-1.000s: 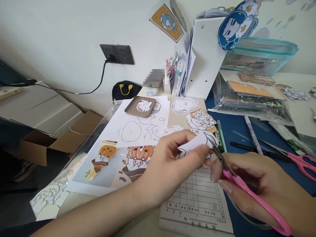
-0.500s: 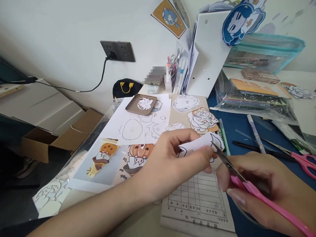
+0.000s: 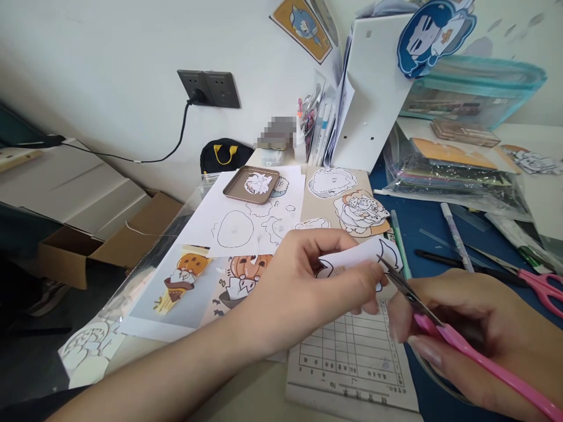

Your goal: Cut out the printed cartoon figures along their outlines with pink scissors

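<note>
While the left hand (image 3: 308, 287) pinches a curled paper cutout (image 3: 358, 258) above the counter (image 3: 422, 223), the right hand (image 3: 475, 334) grips pink scissors (image 3: 440, 331), blade tips touching the cutout's right edge, over a gridded sheet (image 3: 352, 357).

This looks like a home craft corner. A cluttered desk (image 3: 440, 228) stands against a plain white wall with a wall socket (image 3: 209, 89) and a plugged-in cable. Cartoon sticker sheets (image 3: 246, 223), pens (image 3: 457, 237), spare pink scissors (image 3: 539, 285) and bags of paper (image 3: 453, 176) cover it. A cartoon cut-out (image 3: 433, 32) tops a white file holder (image 3: 373, 94), and an open cardboard box (image 3: 101, 246) sits on the floor beside it.
</note>
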Demonstrator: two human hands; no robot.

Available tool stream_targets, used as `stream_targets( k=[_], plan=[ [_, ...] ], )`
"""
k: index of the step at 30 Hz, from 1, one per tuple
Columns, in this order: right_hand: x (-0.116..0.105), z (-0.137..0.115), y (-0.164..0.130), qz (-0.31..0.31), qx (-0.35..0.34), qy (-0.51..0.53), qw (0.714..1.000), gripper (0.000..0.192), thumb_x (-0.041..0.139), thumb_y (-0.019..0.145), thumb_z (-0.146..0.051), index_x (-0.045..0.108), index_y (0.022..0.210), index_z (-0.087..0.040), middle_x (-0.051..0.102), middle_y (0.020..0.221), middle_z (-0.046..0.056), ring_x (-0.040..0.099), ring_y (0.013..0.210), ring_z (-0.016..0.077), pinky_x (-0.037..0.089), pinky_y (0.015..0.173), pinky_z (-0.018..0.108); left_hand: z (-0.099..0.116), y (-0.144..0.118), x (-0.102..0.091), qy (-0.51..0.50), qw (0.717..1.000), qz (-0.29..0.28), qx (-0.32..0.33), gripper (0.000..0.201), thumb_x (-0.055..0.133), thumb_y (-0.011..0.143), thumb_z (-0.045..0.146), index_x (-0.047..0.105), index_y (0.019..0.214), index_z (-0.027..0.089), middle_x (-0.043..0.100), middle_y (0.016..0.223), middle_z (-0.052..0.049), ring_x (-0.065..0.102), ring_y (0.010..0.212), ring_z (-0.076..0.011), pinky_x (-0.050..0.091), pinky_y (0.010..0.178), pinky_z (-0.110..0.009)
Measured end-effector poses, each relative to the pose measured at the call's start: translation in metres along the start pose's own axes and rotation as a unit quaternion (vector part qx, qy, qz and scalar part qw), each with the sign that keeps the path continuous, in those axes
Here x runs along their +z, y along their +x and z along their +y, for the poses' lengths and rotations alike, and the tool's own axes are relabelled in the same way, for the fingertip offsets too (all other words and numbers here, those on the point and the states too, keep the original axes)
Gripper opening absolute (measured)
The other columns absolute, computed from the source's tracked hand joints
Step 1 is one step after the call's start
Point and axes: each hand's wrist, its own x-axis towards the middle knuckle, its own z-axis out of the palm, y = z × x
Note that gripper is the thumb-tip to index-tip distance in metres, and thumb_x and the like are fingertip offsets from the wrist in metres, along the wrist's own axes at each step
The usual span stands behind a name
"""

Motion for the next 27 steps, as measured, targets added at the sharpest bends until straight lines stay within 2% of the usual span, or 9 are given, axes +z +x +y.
stream_targets(
  k=[5,11,22,27],
  plan=[
    [-0.001,0.0,0.001,0.006,-0.001,-0.028,1.0,0.019,0.055,0.069,-0.008,0.061,0.069,-0.025,0.056,0.053,-0.006,0.044,0.042,0.01,0.033,0.038,0.02,0.002,0.001,-0.001,0.008,1.0,0.011,-0.022,0.019,0.064,0.081,0.016,0.062,0.062,0.013,0.058,0.053,0.003,0.052,0.051,-0.0056,0.043,0.052,-0.015],
    [0.0,0.009,0.0,0.028,-0.057,-0.025,0.998,0.018,0.054,0.073,-0.013,0.06,0.072,-0.03,0.057,0.051,-0.009,0.043,0.037,0.0089,0.031,0.032,0.017,0.005,0.002,-0.001,-0.006,0.999,0.006,-0.054,0.015,0.062,0.078,0.008,0.064,0.064,0.012,0.059,0.052,0.004,0.052,0.049,-0.004,0.044,0.05,-0.012],
    [-0.001,0.01,-0.002,-0.006,-0.026,-0.027,0.999,0.015,0.054,0.076,-0.017,0.059,0.072,-0.029,0.046,0.048,-0.009,0.036,0.038,0.0094,0.028,0.032,0.018,0.005,0.003,-0.001,0.0,0.998,0.007,-0.058,0.013,0.062,0.077,0.008,0.065,0.064,0.012,0.06,0.05,0.005,0.053,0.049,-0.0037,0.044,0.049,-0.011],
    [0.0,0.01,0.0,0.012,-0.051,-0.022,0.998,0.02,0.054,0.071,-0.011,0.059,0.071,-0.03,0.058,0.053,-0.009,0.045,0.038,0.0082,0.033,0.033,0.015,0.005,0.003,-0.002,0.0,0.998,0.012,-0.059,0.013,0.063,0.078,0.01,0.065,0.065,0.012,0.061,0.052,0.004,0.054,0.049,-0.0043,0.045,0.05,-0.012]
  ],
)
